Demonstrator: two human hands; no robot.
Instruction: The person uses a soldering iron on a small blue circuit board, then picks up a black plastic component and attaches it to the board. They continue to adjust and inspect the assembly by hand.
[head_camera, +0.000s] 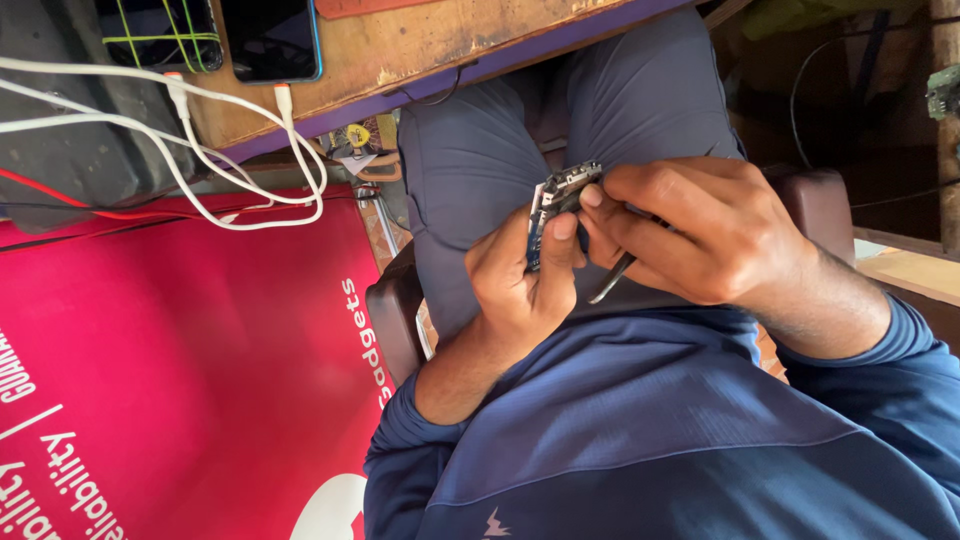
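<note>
- Nearest the camera, the blue sleeves (640, 430) frame both hands, which meet over the lap.
- Small circuit board (556, 212) sits pinched in the left hand (515, 275), thumb pressed along its near edge, fingers curled behind it.
- Right hand (690, 230) closes around thin tweezers (612, 278), fingertips touching the board's top end just beside the left thumb.
- Working well here probably means a steady left-hand pinch while the tweezers make only small, light moves.
- Tweezer tips are hidden under the right fingers; the board's parts are too small to make out.
- Beyond the left hand: white cables (220, 150), a phone (270, 40) on the bench (430, 45), and a red banner (180, 370).
</note>
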